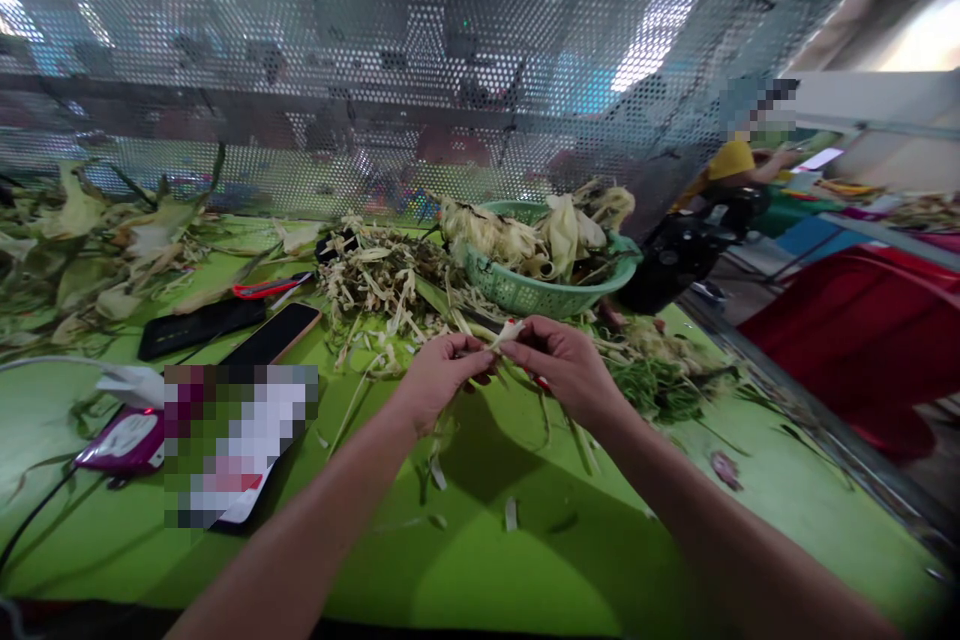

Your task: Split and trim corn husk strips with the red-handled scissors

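My left hand (442,375) and my right hand (559,360) meet over the middle of the green table, fingertips pinched close together. Between them is a pale, husk-like plant strip (508,331), its lower part hidden by my fingers. A small red spot shows at its top, and another red bit shows under my right fingers; I cannot make out what either is. Just beyond my hands lies a heap of cut, pale plant pieces (386,280). Behind it a green plastic basket (525,292) holds dried husks (566,238). Loose scraps lie below my hands.
To the left lie a red-handled cutter (262,288), a black phone (199,328), another phone (274,335) and a purple power strip (124,440) with a cable. Husks (82,250) pile up far left. A perforated metal screen (360,50) stands behind. Another person sits at the right.
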